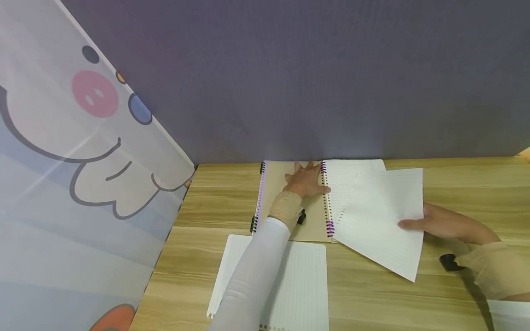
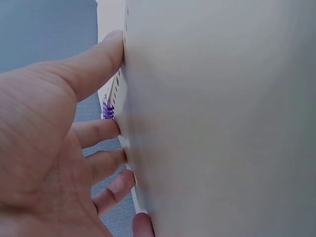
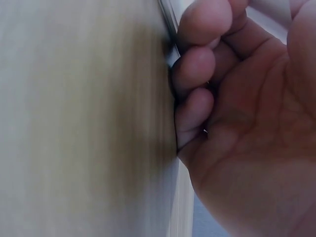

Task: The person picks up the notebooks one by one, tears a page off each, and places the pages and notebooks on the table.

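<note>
A ring-bound notebook lies open at the back of the table, its tan inner cover [image 1: 310,230] on the left and lined pages [image 1: 341,172] on the right. My left hand [image 1: 305,182] presses on the tan side with spread fingers, the thumb reaching over the row of holes by the purple rings [image 1: 330,229]. In my right hand [image 1: 445,224] is the outer edge of a lined sheet [image 1: 385,211], pinched with the thumb on top. That sheet lies slanted over the right-hand pages, a row of holes along its inner edge. The right wrist view shows the fingers [image 3: 195,71] curled.
Another punched lined sheet [image 1: 304,285] lies in front of the notebook, partly under my left sleeve [image 1: 252,280]. Black rings [image 1: 254,224] sit along the notebook's left edge. A grey panel [image 1: 290,82] rises behind the wooden table [image 1: 372,299]; a cartoon-printed sheet [image 1: 54,207] hangs at left.
</note>
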Demonstrator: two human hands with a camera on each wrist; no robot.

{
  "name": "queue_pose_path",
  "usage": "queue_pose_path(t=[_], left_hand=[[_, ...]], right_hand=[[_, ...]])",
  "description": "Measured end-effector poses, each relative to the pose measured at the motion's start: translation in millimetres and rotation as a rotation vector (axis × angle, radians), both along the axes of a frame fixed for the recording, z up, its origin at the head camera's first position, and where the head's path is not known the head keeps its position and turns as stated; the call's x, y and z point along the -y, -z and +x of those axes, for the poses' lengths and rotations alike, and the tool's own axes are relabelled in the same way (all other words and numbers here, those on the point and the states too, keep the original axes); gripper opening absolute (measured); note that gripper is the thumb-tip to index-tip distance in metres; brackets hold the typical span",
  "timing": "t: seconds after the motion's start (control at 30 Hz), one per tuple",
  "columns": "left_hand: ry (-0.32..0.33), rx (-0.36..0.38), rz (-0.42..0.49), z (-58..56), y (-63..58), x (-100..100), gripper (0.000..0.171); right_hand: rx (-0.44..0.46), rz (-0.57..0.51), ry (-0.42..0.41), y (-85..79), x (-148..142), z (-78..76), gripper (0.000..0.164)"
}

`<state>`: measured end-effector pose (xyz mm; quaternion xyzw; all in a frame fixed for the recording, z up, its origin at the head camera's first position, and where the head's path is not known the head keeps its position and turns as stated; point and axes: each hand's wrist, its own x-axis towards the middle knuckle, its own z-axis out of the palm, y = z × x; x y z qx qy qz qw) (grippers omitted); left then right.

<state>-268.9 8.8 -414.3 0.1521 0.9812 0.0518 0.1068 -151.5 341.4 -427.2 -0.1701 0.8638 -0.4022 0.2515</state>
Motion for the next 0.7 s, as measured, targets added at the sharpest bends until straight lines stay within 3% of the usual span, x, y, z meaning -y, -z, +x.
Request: queue_pose_path(t=[0.7], left_hand=[[-0.023,-0.002,0.021,2.4,-3.6,-2.5,0.089]], right_hand=[[0.083,-0.095,0.013,-2.6,-7.2,0.1,0.05]])
